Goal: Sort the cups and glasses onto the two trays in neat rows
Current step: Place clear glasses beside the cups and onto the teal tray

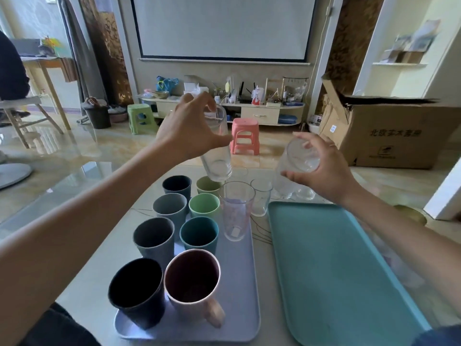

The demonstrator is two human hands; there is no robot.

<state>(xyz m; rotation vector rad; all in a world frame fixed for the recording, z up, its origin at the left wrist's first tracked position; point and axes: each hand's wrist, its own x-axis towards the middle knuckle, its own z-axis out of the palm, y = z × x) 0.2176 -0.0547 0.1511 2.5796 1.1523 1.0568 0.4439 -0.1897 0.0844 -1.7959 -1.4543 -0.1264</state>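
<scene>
Two clear glasses are held in the air above the far end of the table: the left glass (216, 146) tilted over the cups (174, 221), the right glass (296, 166) beyond the teal tray (336, 270). This looks like the glass-sorting step; next, each likely needs setting upright in a row on the teal tray. The left hand (189, 128) grasps its glass from the side, arm outstretched; the right hand (321, 168) curls round the other's rim.
</scene>
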